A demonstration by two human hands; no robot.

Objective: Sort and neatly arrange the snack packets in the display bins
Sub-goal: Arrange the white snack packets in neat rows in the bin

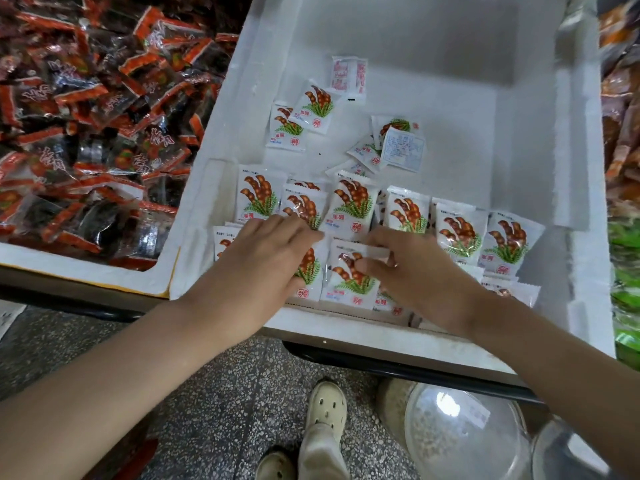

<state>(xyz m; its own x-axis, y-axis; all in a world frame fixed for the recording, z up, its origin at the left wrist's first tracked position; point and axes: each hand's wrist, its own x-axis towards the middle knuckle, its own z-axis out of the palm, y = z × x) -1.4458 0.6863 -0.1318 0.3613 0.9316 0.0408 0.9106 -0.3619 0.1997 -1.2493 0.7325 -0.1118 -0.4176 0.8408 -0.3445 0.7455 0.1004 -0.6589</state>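
A white foam bin [221,133] holds small white snack packets printed with brown pods and green leaves. Several stand in rows along its near edge [460,233]; a few lie loose farther back [311,109]. My left hand [263,258] rests flat on packets at the near left, fingers spread over them. My right hand [405,268] pinches the top edge of one packet [349,275] in the front row between thumb and fingers. Packets under both palms are partly hidden.
A second bin at the left is heaped with red-and-dark snack packets [90,126]. Orange and green packs [623,168] line the right edge. Below the shelf are a speckled floor, my shoes [325,407] and a clear round lid [460,431].
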